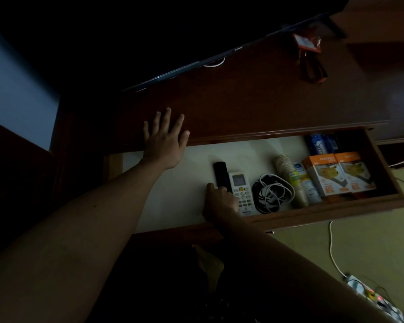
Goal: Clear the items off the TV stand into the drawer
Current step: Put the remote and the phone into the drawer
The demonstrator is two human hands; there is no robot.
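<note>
Drawer (336, 213) open, crowded on its right: orange boxes (341, 176), cup stack (289, 180), cable coil (273, 192), white AC remote (241, 192). Black remote (221, 173) lies in drawer just left of white one, long axis front-to-back, far end toward TV (173, 68). Right hand (219, 201) grip pinching its near end. Left hand (165, 138) spread flat on counter (254, 101) edge. Orange item (306, 43) on counter far right.

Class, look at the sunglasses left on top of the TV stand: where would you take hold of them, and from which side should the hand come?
Take the sunglasses across the middle of the frame, coming from above on the near side. They lie flat on the stand top with open wood in front, while the orange-edged item and the TV crowd the far side. The picture is too dark to show how the arms are folded.
</note>
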